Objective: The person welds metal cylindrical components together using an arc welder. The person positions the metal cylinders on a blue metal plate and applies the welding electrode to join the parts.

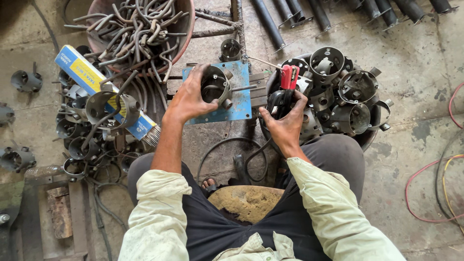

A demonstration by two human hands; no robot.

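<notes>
Your left hand [189,96] has its fingers clamped on a metal ring [215,86] lying on the blue plate [240,102], near its middle, its stud pointing right. Your right hand [285,121] has fingers wrapped round the red-tipped electrode holder [285,92], pointing up-away. A basin of rings [348,96] crowds the right, a bowl of bent rods [140,29] the left.

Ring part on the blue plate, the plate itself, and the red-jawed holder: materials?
Ring part: bare steel by its look, dull grey, unpainted. Blue plate: probably steel, blue paint chipped and worn. Holder in right hand: red jaw cover and black grip look plastic-insulated.
</notes>
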